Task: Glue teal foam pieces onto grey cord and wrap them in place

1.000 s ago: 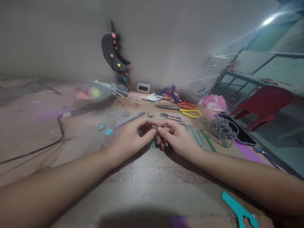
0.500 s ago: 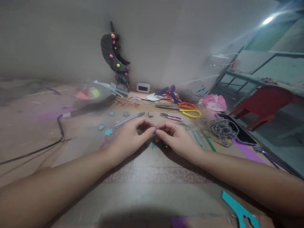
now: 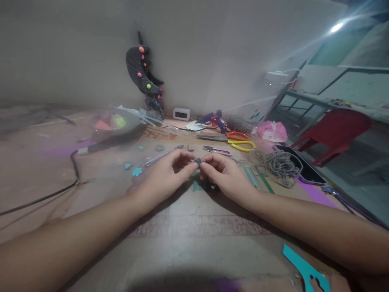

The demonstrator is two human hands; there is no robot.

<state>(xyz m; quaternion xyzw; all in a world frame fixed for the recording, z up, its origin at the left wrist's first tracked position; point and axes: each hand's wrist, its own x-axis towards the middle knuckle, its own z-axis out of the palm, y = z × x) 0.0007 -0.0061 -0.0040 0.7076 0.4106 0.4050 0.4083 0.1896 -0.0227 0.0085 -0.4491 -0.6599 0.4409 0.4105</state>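
My left hand [image 3: 165, 175] and my right hand [image 3: 223, 175] meet fingertip to fingertip over the cardboard-covered floor. Both pinch a tiny grey-teal piece [image 3: 197, 162] between thumb and forefinger; what it is I cannot make out. A teal scrap [image 3: 197, 187] lies on the surface just under the hands. A pen [image 3: 164, 154] lies just beyond my left hand, and small thread snips [image 3: 218, 151] lie just beyond my right.
Orange and yellow scissors [image 3: 240, 140], a blue glue gun [image 3: 212, 119], a tangle of grey yarn [image 3: 275, 162] and a dark tray [image 3: 304, 170] lie to the right. A black cable [image 3: 73, 166] runs left. Teal cut-outs [image 3: 136, 171], a bowl [image 3: 114, 123], a white clock [image 3: 181, 114] and a red chair [image 3: 337, 132] surround.
The hands stay joined; the fingers have shifted slightly and the small piece now shows between the fingertips. The view has drifted a little to the right.
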